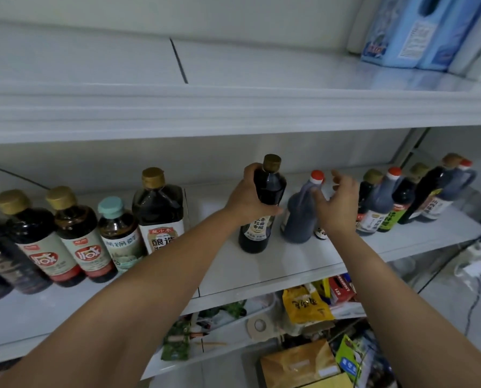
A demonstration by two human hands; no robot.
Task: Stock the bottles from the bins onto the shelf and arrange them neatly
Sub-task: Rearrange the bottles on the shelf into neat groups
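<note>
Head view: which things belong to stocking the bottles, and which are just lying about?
Job: gold-capped bottle gripped by the left hand; red-capped jug by the right hand; left bottle row; right bottle row; middle shelf.
Lying about: blue packs on the top shelf; yellow bag, tape roll, brown box below.

The right hand (337, 203) hides most of a small bottle (321, 233), perhaps white-labelled, behind it.
</note>
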